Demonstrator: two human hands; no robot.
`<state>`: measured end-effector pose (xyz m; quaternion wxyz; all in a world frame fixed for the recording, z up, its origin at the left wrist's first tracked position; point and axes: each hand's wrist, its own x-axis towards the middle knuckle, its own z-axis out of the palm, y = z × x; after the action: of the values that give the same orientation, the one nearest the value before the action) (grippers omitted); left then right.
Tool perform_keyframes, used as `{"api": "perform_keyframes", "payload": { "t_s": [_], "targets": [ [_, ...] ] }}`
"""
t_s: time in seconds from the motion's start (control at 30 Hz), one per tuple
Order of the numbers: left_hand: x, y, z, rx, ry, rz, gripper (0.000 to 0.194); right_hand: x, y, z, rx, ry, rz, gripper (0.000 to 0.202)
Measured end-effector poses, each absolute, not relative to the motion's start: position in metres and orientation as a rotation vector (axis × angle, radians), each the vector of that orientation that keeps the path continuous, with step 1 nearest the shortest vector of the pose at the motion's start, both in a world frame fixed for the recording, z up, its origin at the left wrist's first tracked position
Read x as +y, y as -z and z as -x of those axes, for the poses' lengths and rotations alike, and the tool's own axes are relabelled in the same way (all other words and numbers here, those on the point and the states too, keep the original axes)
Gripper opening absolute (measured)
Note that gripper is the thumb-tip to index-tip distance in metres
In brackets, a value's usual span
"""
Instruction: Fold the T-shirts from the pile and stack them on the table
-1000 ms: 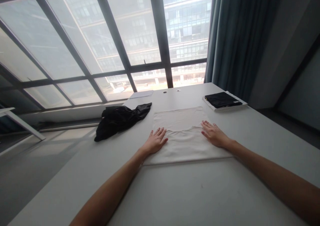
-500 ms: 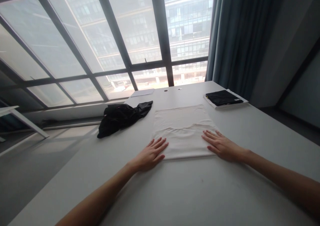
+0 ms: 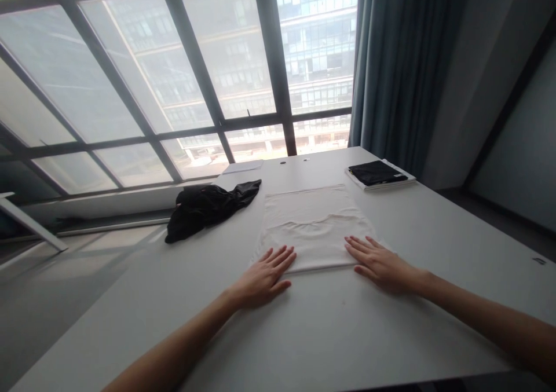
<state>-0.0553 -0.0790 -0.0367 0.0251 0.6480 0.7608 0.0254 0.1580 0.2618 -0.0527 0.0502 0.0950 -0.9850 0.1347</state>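
Note:
A white cloth garment [image 3: 313, 224] lies folded on the white table [image 3: 295, 328], with a wavy edge of its upper layer running across the middle. My left hand [image 3: 264, 276] rests flat, fingers spread, on its near left corner. On the near right corner lies my right hand [image 3: 377, 263], palm down with the fingers stretched out. Neither hand grips anything. The parts of the cloth beneath my fingers are hidden.
A crumpled black garment [image 3: 208, 205] sits at the table's left edge. Toward the back right, a folded black cloth [image 3: 376, 173] rests on folded white cloth [image 3: 403, 180]. A flat white item [image 3: 243, 167] lies at the far left. Windows and a curtain [image 3: 395, 68] stand behind.
Both hands have shifted slightly toward the near edge of the cloth and remain flat. The camera view has moved a little, and the table's near edge now shows.

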Motion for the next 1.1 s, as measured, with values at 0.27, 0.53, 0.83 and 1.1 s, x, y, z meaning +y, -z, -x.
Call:
{"api": "perform_keyframes", "payload": {
  "t_s": [0.27,0.53,0.83,1.1],
  "targets": [
    [-0.087,0.023,0.058,2.312,-0.205,-2.0,0.069,0.287,0.057,-0.169,-2.935,-0.361,-0.316,0.06],
    [-0.142,0.01,0.076,2.488,-0.528,-1.88,0.038,0.336,0.061,-0.195,-2.763,-0.17,-0.348,0.05],
    [-0.145,0.024,0.071,2.514,-0.423,-2.057,0.021,0.314,0.052,-0.195,-2.663,0.038,-0.442,0.026],
    [-0.143,0.018,0.067,2.544,-0.359,-2.133,0.028,0.321,0.049,-0.205,-2.669,0.072,-0.393,0.027]
  ]
}}
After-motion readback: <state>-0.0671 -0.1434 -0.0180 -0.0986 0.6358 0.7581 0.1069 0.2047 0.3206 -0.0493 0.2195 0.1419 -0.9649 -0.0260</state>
